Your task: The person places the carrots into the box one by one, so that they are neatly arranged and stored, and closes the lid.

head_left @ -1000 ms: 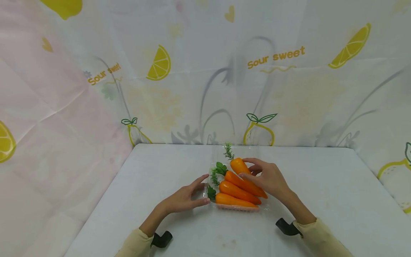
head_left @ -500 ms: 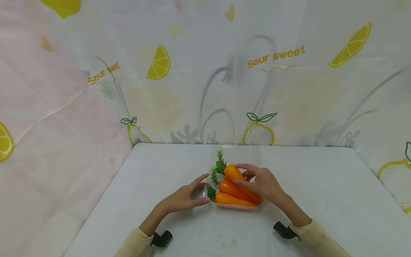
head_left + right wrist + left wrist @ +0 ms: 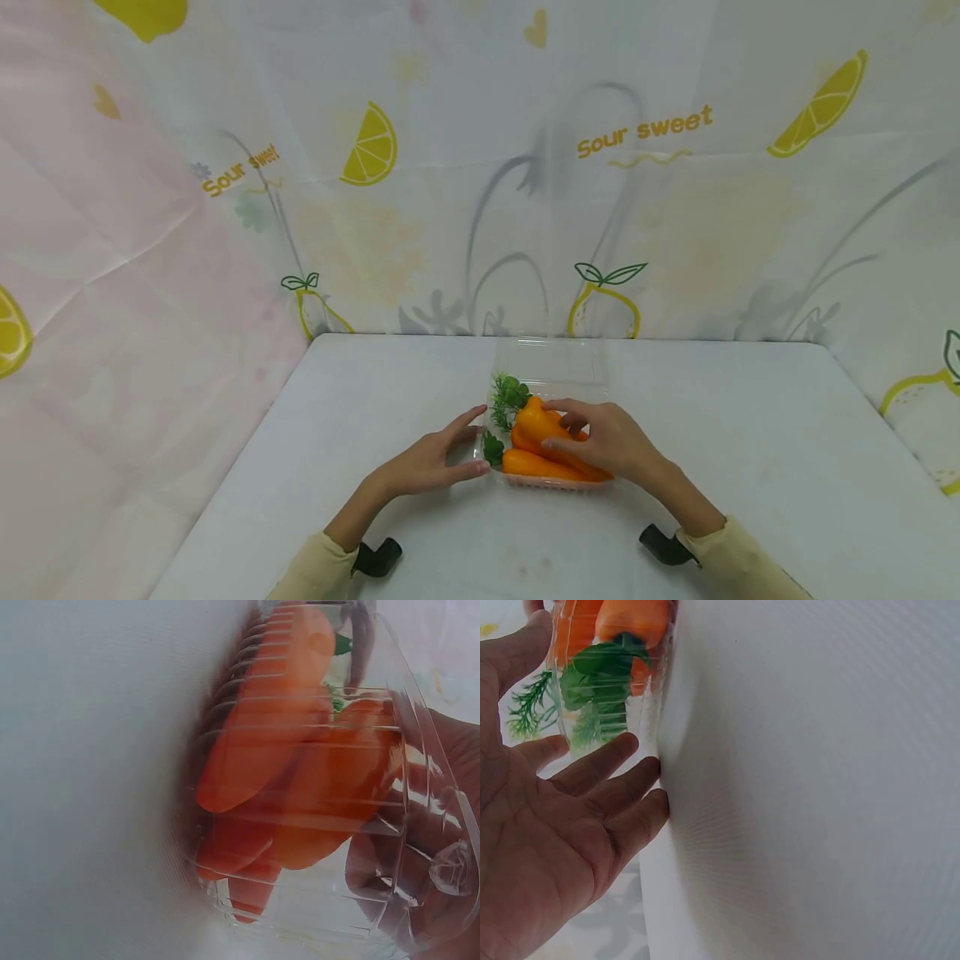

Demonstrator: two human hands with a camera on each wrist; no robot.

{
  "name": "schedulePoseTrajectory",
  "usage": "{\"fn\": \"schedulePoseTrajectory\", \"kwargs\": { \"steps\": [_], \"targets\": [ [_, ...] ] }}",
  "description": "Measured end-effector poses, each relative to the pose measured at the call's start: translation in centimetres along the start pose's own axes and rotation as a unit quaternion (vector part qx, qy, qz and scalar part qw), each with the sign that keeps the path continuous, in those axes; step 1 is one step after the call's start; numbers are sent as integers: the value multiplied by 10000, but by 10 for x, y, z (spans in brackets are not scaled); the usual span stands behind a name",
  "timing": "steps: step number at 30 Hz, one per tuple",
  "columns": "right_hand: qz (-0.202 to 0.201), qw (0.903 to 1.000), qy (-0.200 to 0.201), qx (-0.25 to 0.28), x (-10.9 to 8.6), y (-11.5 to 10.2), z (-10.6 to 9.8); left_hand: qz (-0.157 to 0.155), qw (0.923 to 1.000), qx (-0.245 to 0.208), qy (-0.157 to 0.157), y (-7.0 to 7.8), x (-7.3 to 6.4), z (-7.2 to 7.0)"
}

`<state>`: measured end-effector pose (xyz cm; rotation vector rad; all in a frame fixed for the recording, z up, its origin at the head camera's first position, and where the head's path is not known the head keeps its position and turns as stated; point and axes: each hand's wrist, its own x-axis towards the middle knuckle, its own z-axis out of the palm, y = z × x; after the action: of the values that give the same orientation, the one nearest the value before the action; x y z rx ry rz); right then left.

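Observation:
A clear plastic box point(image 3: 558, 483) with a hinged lid point(image 3: 551, 360) folded back holds several orange carrots with green tops. My right hand point(image 3: 611, 437) reaches over its right side and pinches the uppermost carrot point(image 3: 533, 427), which lies slanted over the others, tip toward the near right. The front carrot point(image 3: 536, 463) lies along the near wall. At the box's left side is my left hand point(image 3: 431, 462), fingers and thumb spread, the tips at the wall. Through the clear wall point(image 3: 651, 724), the left wrist view shows leaves and carrots. Carrots beneath my right hand are partly hidden.
The box stands on a white table point(image 3: 375, 375). Behind it hangs a curtain point(image 3: 450, 208) printed with lemons and words. Black wrist mounts point(image 3: 378, 558) hang under both sleeves.
My right hand has moved the carrot toward me and slightly left, down from the back of the box onto the other carrots. My left hand has stayed in place.

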<state>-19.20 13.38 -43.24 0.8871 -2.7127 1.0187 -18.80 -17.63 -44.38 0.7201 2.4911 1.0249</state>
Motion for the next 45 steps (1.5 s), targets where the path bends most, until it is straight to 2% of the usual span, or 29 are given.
{"fn": "schedulePoseTrajectory", "kwargs": {
  "steps": [8, 14, 23, 34, 45],
  "targets": [
    [-364, 9992, -149, 78, -2, 5, 2, 2, 10000, -1, -23, 1, 0, 0],
    [-471, 9983, -327, 62, -1, 5, 0, 2, 10000, -13, -14, 2, 0, 1],
    [-227, 9978, -615, 139, -5, 8, -5, 60, 10000, 15, 2, 0, 1, 1],
    [10, 9969, -782, 90, -7, 6, -10, 88, 9999, -107, -51, 0, 1, 1],
    [40, 9980, -632, 29, -10, 8, -18, 103, 9998, -169, -35, -1, 1, 1]
  ]
}}
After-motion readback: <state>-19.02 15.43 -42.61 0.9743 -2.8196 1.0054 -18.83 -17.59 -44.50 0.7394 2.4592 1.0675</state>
